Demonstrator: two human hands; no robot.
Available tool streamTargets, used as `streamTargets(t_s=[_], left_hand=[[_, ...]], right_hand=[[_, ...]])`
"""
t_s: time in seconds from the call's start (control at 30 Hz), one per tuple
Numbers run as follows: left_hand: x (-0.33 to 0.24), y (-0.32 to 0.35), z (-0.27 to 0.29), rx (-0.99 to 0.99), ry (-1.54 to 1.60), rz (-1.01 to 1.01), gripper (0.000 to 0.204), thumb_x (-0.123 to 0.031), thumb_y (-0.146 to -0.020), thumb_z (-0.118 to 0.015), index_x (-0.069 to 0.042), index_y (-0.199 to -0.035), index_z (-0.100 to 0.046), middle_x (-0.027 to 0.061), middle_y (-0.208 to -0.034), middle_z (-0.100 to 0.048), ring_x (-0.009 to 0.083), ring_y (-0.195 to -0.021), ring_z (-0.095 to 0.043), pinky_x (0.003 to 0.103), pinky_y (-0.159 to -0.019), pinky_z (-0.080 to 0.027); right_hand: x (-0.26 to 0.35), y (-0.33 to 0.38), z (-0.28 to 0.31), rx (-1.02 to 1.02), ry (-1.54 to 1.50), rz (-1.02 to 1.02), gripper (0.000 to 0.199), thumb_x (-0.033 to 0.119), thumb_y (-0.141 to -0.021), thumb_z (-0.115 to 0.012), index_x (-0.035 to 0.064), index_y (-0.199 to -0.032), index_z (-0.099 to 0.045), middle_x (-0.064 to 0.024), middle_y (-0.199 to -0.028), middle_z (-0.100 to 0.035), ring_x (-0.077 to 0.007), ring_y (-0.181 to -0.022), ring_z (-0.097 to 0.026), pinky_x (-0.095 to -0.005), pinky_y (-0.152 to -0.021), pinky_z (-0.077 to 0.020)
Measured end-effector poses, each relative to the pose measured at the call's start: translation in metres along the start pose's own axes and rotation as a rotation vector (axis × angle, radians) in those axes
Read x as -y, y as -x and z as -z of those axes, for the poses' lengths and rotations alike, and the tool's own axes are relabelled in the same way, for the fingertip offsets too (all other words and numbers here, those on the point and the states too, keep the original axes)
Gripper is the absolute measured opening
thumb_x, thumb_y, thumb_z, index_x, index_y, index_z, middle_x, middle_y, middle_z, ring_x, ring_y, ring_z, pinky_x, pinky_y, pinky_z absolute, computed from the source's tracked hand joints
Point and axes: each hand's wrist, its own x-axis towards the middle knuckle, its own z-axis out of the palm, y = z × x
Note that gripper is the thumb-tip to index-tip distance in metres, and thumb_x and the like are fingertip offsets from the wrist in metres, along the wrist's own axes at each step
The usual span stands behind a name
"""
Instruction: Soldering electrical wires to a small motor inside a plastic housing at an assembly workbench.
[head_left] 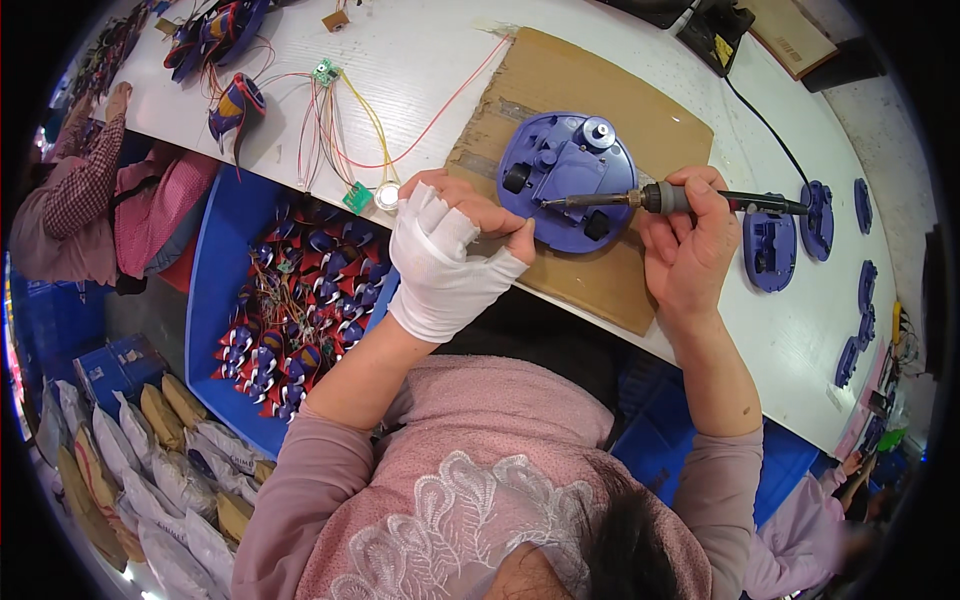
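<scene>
A round purple plastic base [566, 180] with black wheels and a grey knob lies on a brown cardboard sheet [600, 100]. My left hand [450, 250], in a white fingerless glove, presses against the base's left edge with its thumb and fingers. My right hand [690, 240] grips a soldering iron [640, 199] by its handle. The iron's metal tip points left and touches the middle of the base. A small green circuit board [357, 197] and a white round part [387, 196] lie just left of my left hand, tied to thin coloured wires [340, 120].
A blue crate [215, 260] of red and purple parts sits below the white table's [420, 50] left edge. More purple bases [770, 250] line the table at right. A black stand [715, 30] sits at the far edge. Another person [100, 200] sits at left; bagged goods [150, 480] lie on the floor.
</scene>
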Motion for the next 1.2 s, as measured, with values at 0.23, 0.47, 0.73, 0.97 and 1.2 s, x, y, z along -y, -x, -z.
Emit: streamTargets(t_s=[0.23, 0.47, 0.73, 0.97, 1.2], left_hand=[[0.000, 0.000, 0.000, 0.003, 0.008, 0.000, 0.028, -0.002, -0.056, -0.075, -0.015, -0.071, -0.056, -0.0002, -0.068, -0.050, 0.0225, -0.066, -0.051, 0.037, -0.073, -0.041], [-0.001, 0.000, 0.001, 0.010, 0.000, 0.016, 0.027, -0.002, -0.056, -0.074, -0.015, -0.071, -0.056, -0.0003, -0.067, -0.051, 0.0222, -0.067, -0.051, 0.037, -0.073, -0.041], [-0.012, -0.018, 0.017, 0.093, -0.092, 0.061, 0.022, -0.007, -0.061, -0.074, -0.014, -0.074, -0.058, 0.0020, -0.072, -0.057, 0.0235, -0.074, -0.054, 0.036, -0.073, -0.041], [0.038, -0.094, 0.000, 0.134, -0.451, 0.160, 0.016, -0.022, -0.075, -0.066, -0.007, -0.080, -0.063, 0.0097, -0.081, -0.063, 0.0287, -0.081, -0.058, 0.038, -0.073, -0.046], [0.083, -0.124, -0.032, 0.470, -0.503, 0.317, 0.024, -0.027, -0.081, -0.061, -0.003, -0.085, -0.065, 0.0151, -0.084, -0.065, 0.0312, -0.080, -0.063, 0.040, -0.072, -0.048]], right_hand=[[0.002, 0.000, -0.002, -0.018, -0.013, 0.004, 0.015, 0.018, -0.089, -0.050, 0.0043, -0.084, -0.051, -0.0019, -0.059, -0.044, -0.0065, -0.039, -0.026, -0.0225, -0.039, -0.0226], [0.004, -0.004, 0.005, -0.037, -0.010, -0.010, 0.015, 0.022, -0.090, -0.048, 0.0079, -0.087, -0.051, 0.0006, -0.060, -0.047, -0.0046, -0.038, -0.021, -0.0202, -0.039, -0.0210], [0.007, -0.010, 0.018, -0.042, -0.085, 0.015, 0.018, 0.022, -0.090, -0.049, 0.0061, -0.087, -0.054, 0.0003, -0.060, -0.048, -0.0046, -0.038, -0.022, -0.0202, -0.038, -0.0206], [0.014, -0.013, 0.017, -0.122, -0.075, 0.029, 0.016, 0.021, -0.089, -0.048, 0.0064, -0.085, -0.053, 0.0021, -0.054, -0.036, -0.0061, -0.039, -0.022, -0.0223, -0.039, -0.0199], [0.015, -0.022, 0.027, -0.163, -0.096, 0.045, 0.018, 0.021, -0.090, -0.048, 0.0046, -0.085, -0.054, 0.0021, -0.055, -0.038, -0.0055, -0.040, -0.023, -0.0221, -0.039, -0.0201]])
